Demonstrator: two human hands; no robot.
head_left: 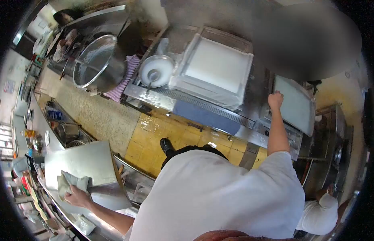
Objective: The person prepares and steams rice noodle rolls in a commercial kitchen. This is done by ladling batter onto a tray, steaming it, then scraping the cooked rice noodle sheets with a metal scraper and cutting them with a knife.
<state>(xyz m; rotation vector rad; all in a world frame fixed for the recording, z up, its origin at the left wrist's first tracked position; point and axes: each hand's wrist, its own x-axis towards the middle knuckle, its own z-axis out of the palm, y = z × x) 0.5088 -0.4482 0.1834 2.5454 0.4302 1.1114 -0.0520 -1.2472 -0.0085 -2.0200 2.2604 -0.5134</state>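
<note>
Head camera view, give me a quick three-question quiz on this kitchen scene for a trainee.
1. True or false: the left hand lies on a cloth at the edge of the white board.
2. The right hand is closed on the edge of: A) the flat tray; B) a broom handle; C) a knife.
3. Fill in: the floor tiles beside the steel counter are ____ in colour.

Key: 1 true. 2 A. 3 yellow.
</note>
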